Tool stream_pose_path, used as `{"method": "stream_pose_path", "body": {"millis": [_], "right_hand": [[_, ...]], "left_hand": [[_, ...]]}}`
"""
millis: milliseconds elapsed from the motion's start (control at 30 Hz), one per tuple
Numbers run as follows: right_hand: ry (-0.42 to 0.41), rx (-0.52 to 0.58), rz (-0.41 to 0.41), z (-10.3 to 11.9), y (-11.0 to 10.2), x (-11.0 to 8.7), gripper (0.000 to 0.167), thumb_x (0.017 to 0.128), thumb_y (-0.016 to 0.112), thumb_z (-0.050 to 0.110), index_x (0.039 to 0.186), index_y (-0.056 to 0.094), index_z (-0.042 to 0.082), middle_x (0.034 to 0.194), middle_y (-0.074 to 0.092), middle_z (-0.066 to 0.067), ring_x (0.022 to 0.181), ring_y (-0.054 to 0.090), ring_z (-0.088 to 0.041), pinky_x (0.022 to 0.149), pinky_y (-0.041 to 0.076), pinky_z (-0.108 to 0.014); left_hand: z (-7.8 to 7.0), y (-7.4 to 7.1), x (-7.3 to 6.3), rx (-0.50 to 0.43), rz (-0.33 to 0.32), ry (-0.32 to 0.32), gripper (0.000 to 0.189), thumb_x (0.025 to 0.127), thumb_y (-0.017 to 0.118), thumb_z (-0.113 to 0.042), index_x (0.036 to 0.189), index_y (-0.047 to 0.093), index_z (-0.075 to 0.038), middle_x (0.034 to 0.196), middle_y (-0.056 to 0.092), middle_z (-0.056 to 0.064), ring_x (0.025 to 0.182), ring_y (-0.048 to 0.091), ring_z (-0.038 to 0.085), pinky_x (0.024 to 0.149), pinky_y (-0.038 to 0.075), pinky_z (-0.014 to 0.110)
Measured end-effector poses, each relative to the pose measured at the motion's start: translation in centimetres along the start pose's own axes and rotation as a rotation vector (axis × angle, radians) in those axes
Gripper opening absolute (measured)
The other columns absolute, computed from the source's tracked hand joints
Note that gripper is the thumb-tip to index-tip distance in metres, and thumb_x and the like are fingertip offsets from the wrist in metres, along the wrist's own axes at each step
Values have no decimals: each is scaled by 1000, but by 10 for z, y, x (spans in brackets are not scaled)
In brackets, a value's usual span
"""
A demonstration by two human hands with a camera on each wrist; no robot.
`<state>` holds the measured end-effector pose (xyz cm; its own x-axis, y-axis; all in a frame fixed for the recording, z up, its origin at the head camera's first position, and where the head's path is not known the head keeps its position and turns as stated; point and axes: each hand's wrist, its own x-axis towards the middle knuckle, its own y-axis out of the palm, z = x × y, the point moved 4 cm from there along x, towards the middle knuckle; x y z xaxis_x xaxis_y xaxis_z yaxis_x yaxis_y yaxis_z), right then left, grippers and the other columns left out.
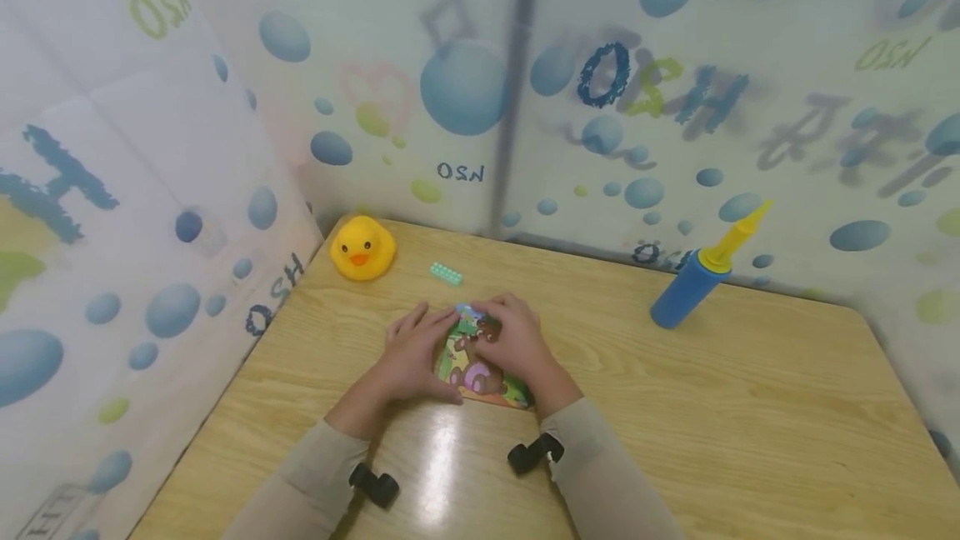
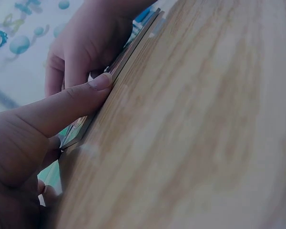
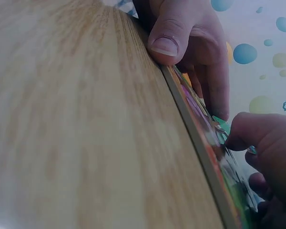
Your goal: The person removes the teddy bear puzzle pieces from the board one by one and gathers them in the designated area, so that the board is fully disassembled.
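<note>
A flat picture board (image 1: 477, 382) with a cartoon brown bear, much like a children's jigsaw puzzle, lies on the wooden table. My left hand (image 1: 412, 357) holds it from the left, thumb at the near edge and fingers toward the far left side. In the right wrist view, that left thumb (image 3: 167, 40) sits on the board's edge. From the other side, my right hand (image 1: 517, 340) grips the upper right part, its thumb bent down onto the picture. Curled fingers (image 3: 267, 186) of the right hand sit along the board's far side, partly hidden.
Beyond the hands lies a small mint-green studded block (image 1: 446, 273). A yellow rubber duck (image 1: 363, 248) sits at the far left corner of the table (image 1: 720, 432). A blue hand pump (image 1: 688, 290) with a yellow nozzle stands tilted at the back right. Bubble-printed curtains surround the table.
</note>
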<state>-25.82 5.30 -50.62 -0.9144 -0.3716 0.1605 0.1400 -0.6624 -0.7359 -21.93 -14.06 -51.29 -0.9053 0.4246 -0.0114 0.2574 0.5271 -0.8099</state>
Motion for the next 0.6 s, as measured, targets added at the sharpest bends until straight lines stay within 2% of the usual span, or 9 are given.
{"method": "stream_pose_path", "body": {"millis": [167, 300, 433, 500, 600], "right_hand": [[-95, -71, -66, -2, -1, -5, 57, 82, 83, 16, 138, 73, 8, 123, 68, -12, 114, 62, -31, 101, 51, -52], [-240, -154, -174, -5, -3, -10, 48, 80, 85, 18, 126, 79, 6, 117, 74, -8, 107, 68, -29, 96, 56, -47], [-377, -160, -290, -12, -8, -15, 38, 76, 86, 15, 114, 83, 7, 112, 79, -6, 99, 71, -27, 89, 58, -44], [-413, -144, -332, -16, -13, -19, 33, 76, 86, 13, 109, 84, 7, 111, 80, -7, 96, 73, -28, 85, 58, -44], [-406, -120, -372, -23, -23, -28, 29, 77, 86, 10, 105, 85, 6, 111, 81, -9, 95, 75, -28, 84, 60, -45]], "left_hand": [[1, 2, 0, -1, 3, -8, 134, 56, 103, -53, 166, 38, -14, 174, 31, 3, 161, 7, 46, 122, 6, 65], [1, 4, 0, -4, 9, -11, 133, 56, 103, -53, 166, 39, -14, 174, 30, 2, 161, 6, 46, 122, 6, 65], [-1, 3, 0, -1, 7, -11, 133, 56, 103, -53, 166, 40, -12, 174, 30, 3, 161, 6, 46, 122, 6, 65], [-2, 2, -1, 0, 5, -12, 134, 55, 103, -52, 166, 40, -12, 174, 30, 3, 161, 6, 45, 122, 6, 64], [-3, 0, -1, -2, -3, -13, 134, 54, 104, -51, 165, 40, -12, 174, 31, 3, 161, 7, 46, 122, 6, 64]]}}
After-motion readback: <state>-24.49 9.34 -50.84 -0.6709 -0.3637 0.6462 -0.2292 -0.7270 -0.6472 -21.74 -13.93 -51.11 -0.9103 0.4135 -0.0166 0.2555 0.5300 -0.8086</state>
